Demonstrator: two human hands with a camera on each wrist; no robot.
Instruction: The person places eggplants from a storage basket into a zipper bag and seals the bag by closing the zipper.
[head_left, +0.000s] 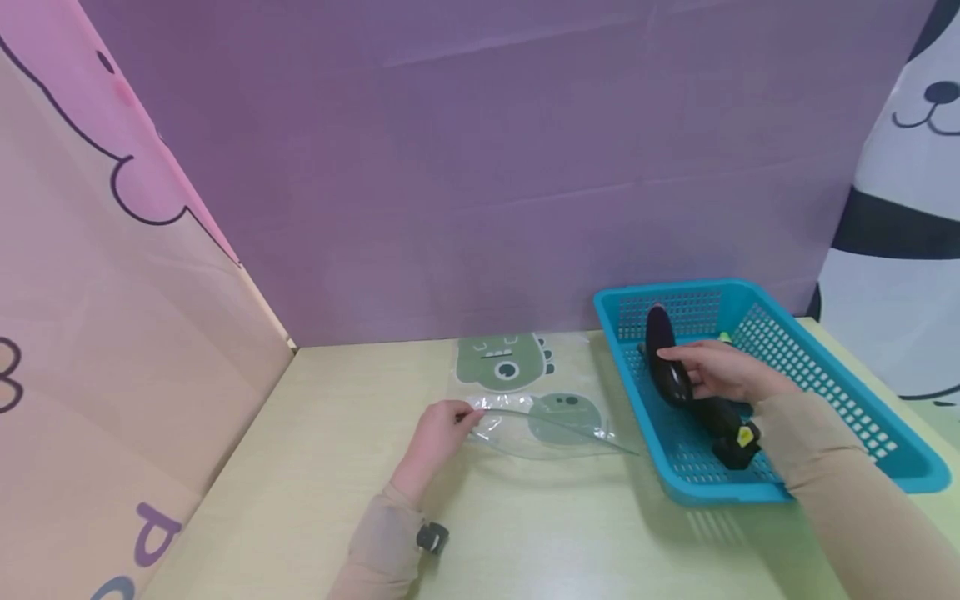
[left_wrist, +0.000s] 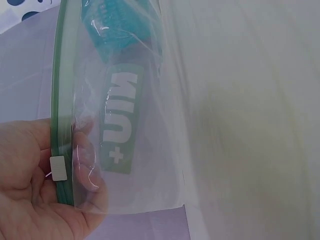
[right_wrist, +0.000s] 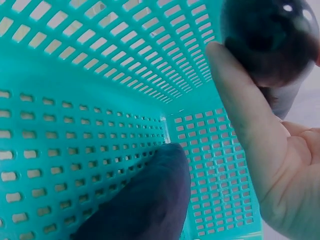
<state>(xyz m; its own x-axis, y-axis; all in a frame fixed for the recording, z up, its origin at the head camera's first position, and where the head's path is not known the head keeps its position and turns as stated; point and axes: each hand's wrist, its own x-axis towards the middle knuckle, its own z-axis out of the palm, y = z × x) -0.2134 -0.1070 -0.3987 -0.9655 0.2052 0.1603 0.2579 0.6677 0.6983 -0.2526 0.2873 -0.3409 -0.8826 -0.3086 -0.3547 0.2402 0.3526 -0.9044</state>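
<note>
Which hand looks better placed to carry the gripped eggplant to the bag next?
Probably the right hand: it grips the eggplant at the basket, while the left hand, outside the basket, holds the bag by its green edge.

The table (head_left: 337, 408) left of the bag (head_left: 536, 400) permits passage. The basket (head_left: 634, 396) wall obstructs low movement rightward.

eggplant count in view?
2: held eggplant in the right hand, second eggplant lying in the basket, clearest from the right wrist. More may be hidden under that hand.
</note>
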